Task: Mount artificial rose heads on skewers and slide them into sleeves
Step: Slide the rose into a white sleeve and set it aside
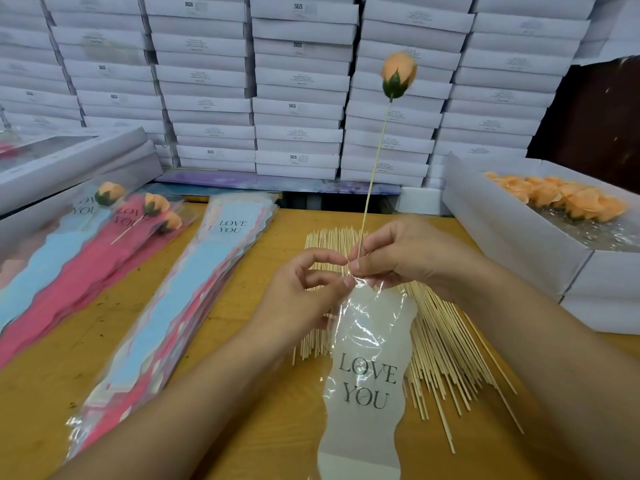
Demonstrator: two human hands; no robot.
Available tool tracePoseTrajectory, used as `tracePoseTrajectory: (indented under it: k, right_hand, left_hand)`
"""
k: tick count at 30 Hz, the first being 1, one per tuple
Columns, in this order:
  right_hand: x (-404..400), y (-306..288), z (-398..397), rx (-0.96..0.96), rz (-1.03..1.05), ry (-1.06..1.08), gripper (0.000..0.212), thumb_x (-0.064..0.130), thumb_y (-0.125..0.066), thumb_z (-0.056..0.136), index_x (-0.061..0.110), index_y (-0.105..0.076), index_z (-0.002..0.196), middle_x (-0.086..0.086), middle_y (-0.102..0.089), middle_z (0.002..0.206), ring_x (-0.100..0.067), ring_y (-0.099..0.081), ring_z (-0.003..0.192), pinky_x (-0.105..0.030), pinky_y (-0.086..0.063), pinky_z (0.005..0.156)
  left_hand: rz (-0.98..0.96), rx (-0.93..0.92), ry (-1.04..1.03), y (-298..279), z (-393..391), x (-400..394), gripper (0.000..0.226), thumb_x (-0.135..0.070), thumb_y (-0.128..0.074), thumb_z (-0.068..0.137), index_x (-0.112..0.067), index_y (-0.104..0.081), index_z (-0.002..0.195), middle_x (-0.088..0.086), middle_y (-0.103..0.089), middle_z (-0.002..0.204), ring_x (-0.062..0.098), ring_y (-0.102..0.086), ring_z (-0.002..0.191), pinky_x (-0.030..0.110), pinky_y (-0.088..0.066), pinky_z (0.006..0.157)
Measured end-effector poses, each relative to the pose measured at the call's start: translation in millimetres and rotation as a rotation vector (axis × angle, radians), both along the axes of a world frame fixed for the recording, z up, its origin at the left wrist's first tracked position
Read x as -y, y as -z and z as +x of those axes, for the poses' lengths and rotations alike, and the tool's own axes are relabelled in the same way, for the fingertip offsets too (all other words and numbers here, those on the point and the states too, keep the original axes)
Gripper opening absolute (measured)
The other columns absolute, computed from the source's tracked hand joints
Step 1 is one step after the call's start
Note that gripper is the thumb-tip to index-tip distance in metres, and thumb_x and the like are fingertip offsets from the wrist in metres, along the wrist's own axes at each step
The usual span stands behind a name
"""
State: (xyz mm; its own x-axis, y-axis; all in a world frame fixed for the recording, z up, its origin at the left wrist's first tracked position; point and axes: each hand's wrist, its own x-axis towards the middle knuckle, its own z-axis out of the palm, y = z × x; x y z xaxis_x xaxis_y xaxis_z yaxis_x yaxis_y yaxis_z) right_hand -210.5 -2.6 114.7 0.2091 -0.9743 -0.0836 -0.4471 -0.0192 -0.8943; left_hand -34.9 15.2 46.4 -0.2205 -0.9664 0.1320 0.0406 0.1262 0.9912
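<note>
Orange fabric formed the artificial rose head point(399, 75), which sat with its green calyx on top of a thin bamboo skewer point(375, 168). The skewer stood nearly upright, above the loose heap of bare bamboo skewers point(440, 344) that lay on the yellow wooden table point(263, 403). The right hand point(398, 258) pinched the lower end of the mounted skewer between thumb and fingers. The left hand point(304, 289) pinched the narrow upper mouth of a clear and white plastic sleeve printed "LOVE YOU" point(367, 379), directly below the skewer tip. The sleeve hung over the heap and down toward the near table edge. Whether the tip had entered the sleeve could not be determined.

Left of the heap lay a stack of blue and pink sleeves point(180, 306). Further left of it lay finished sleeved roses point(114, 216). Right of the heap stood an open white box holding orange rose heads point(561, 199). Behind the heap rose a wall of stacked white cartons point(298, 84).
</note>
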Motion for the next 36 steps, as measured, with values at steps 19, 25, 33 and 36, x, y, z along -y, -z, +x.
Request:
tracePoseTrajectory:
  k: [19, 25, 33, 36]
  right_hand:
    - [-2, 0, 4, 0.011, 0.022, 0.003, 0.006, 0.006, -0.074, 0.087, 0.000, -0.074, 0.089, -0.004, -0.073, 0.068, -0.007, -0.064, 0.055, -0.016, -0.053, 0.052]
    - [2, -7, 1, 0.100, -0.052, 0.094, 0.006, 0.006, -0.072, 0.088, 0.004, -0.074, 0.084, -0.006, -0.074, 0.071, -0.007, -0.064, 0.056, -0.016, -0.054, 0.053]
    - [3, -7, 7, 0.144, -0.104, 0.147, 0.005, 0.006, -0.071, 0.089, 0.004, -0.074, 0.085, -0.001, -0.071, 0.063, -0.005, -0.061, 0.052, -0.014, -0.051, 0.050]
    - [4, -8, 8, 0.154, -0.114, 0.159, 0.006, 0.005, -0.071, 0.089, 0.005, -0.073, 0.083, -0.002, -0.071, 0.065, -0.005, -0.061, 0.052, -0.014, -0.051, 0.050]
  left_hand:
    - [-0.012, 0.403, 0.313, -22, 24, 17, 0.011, -0.019, -0.075, 0.088, -0.011, -0.067, 0.088, 0.002, -0.066, 0.070, 0.015, -0.068, 0.064, 0.027, -0.060, 0.064]
    - [-0.064, 0.483, 0.301, -16, 25, 19, 0.009, -0.018, -0.068, 0.094, -0.011, -0.071, 0.097, 0.011, -0.059, 0.082, 0.018, -0.060, 0.072, 0.024, -0.058, 0.067]
    - [-0.034, 0.490, 0.300, -11, 27, 19, 0.012, -0.013, -0.057, 0.101, -0.018, -0.064, 0.092, -0.010, -0.065, 0.080, 0.004, -0.063, 0.075, 0.021, -0.055, 0.068]
    - [-0.031, 0.491, 0.298, -11, 27, 18, 0.014, -0.012, -0.054, 0.102, -0.018, -0.062, 0.093, -0.001, -0.066, 0.092, 0.012, -0.065, 0.086, 0.030, -0.059, 0.078]
